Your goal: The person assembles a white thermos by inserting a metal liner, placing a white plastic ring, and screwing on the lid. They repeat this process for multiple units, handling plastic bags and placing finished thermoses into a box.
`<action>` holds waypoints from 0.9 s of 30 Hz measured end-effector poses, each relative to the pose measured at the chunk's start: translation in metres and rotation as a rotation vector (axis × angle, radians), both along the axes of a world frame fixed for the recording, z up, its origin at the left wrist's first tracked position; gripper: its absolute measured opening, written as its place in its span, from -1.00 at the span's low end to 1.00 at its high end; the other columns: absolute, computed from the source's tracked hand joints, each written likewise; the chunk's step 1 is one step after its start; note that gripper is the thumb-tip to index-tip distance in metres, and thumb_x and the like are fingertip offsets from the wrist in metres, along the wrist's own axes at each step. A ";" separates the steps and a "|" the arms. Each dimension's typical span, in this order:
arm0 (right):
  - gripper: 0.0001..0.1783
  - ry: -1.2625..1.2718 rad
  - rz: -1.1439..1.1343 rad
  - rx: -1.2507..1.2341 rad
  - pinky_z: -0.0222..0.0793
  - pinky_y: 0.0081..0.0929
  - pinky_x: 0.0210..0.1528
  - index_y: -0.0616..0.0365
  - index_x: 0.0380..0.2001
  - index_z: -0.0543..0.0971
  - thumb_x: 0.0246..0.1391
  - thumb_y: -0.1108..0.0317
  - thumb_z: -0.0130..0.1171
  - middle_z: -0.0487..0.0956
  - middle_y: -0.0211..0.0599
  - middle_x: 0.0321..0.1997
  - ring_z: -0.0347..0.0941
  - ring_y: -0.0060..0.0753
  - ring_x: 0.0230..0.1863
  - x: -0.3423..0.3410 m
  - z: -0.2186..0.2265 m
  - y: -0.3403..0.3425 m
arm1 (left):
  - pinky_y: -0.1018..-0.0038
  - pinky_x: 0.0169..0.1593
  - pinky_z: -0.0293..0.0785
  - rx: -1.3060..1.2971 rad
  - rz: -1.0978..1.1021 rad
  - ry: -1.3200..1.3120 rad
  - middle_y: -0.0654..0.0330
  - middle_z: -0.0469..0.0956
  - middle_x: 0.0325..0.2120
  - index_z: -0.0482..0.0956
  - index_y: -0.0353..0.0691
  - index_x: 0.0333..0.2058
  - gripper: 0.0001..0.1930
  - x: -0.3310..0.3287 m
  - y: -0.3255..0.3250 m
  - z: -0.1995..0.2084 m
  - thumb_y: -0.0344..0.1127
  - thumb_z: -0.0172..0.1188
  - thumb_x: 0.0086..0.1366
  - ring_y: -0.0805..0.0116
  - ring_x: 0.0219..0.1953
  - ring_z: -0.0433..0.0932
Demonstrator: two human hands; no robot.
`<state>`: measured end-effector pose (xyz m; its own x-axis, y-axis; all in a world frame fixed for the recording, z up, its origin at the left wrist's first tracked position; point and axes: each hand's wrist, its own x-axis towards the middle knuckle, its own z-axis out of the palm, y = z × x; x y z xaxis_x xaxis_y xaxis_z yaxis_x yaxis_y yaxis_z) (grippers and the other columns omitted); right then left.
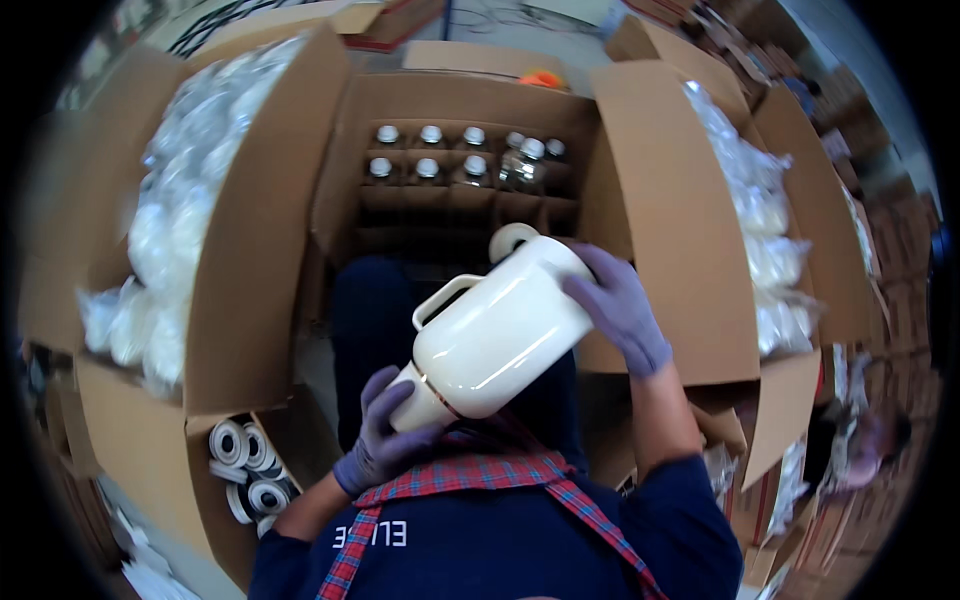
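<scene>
A glossy cream-white tumbler with a side handle (pixel 505 335) is held tilted in front of my lap. My left hand (pixel 385 425) wraps its narrower end, just below a thin copper-coloured band. At the wide end, my right hand (pixel 622 305) grips the outer wall and rim, thumb toward the front. The handle sticks out on the far left side. A round cream piece with a hollow centre (pixel 512 241) shows right behind the wide end; whether it touches the tumbler I cannot tell.
Ahead stands an open carton (pixel 450 100) with dividers and several silver-capped glass bottles (pixel 428 168). Tall cartons on both sides hold plastic-wrapped white items (pixel 170 225) (pixel 765 215). White ring-shaped pieces (pixel 262 470) fill a lower box at left. Stacked cartons (pixel 900 260) line the far right.
</scene>
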<state>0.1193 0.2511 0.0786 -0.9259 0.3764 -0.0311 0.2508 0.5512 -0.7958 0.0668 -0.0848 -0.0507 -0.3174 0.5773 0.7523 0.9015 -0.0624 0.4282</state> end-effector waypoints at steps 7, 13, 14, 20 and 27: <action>-0.54 0.137 0.471 0.219 0.52 -0.19 -0.05 0.14 0.10 0.55 0.23 0.12 0.20 0.67 0.01 -0.17 0.64 -0.01 -0.15 -0.090 0.000 -0.035 | 0.19 0.10 0.50 -0.377 -0.427 -0.091 -0.05 0.51 0.02 0.64 -0.16 -0.20 -0.78 -0.065 0.006 0.027 -0.48 0.27 0.15 0.02 0.09 0.51; -0.31 -0.083 -0.258 0.309 0.36 -0.09 0.22 0.15 0.23 0.45 0.21 -0.13 0.12 0.52 0.16 0.14 0.46 0.09 0.18 -0.138 -0.150 0.143 | 0.36 0.10 0.45 0.049 0.246 -0.724 -0.07 0.59 -0.08 0.61 -0.39 -0.17 -0.76 -0.122 0.042 0.051 -0.60 0.04 0.21 0.19 0.03 0.56; -0.19 -0.289 -0.335 0.357 0.29 -0.09 0.32 0.13 0.32 0.37 0.18 -0.20 0.12 0.43 0.19 0.27 0.37 0.12 0.30 -0.140 -0.204 0.163 | 0.37 0.13 0.43 0.025 0.197 -0.740 -0.03 0.59 -0.07 0.61 -0.40 -0.12 -0.74 -0.125 0.052 0.038 -0.57 0.07 0.22 0.20 0.02 0.55; 0.01 -0.428 -0.357 0.260 0.12 -0.03 0.40 0.10 0.23 0.48 -0.07 -0.48 0.22 0.41 0.15 0.29 0.20 0.19 0.36 -0.134 -0.349 0.158 | 0.43 0.13 0.43 0.075 0.319 -1.095 0.11 0.60 -0.06 0.60 -0.39 -0.01 -0.71 -0.148 0.087 0.002 -0.45 0.08 0.34 0.36 0.00 0.54; -0.43 -0.171 -0.341 0.230 0.35 -0.03 0.05 0.23 -0.32 0.51 0.04 -0.12 0.38 0.53 0.10 -0.11 0.43 0.16 -0.02 -0.111 -0.350 0.149 | 0.46 0.16 0.42 -0.290 0.190 -1.062 0.07 0.58 0.00 0.53 -0.38 0.09 -0.61 -0.216 0.151 -0.032 -0.32 0.22 0.35 0.30 0.04 0.54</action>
<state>0.0082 0.3996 -0.2716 -0.7362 0.6747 -0.0529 0.5665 0.5717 -0.5935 -0.1496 0.0663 -0.0826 -0.8209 0.5607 -0.1088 0.0535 0.2652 0.9627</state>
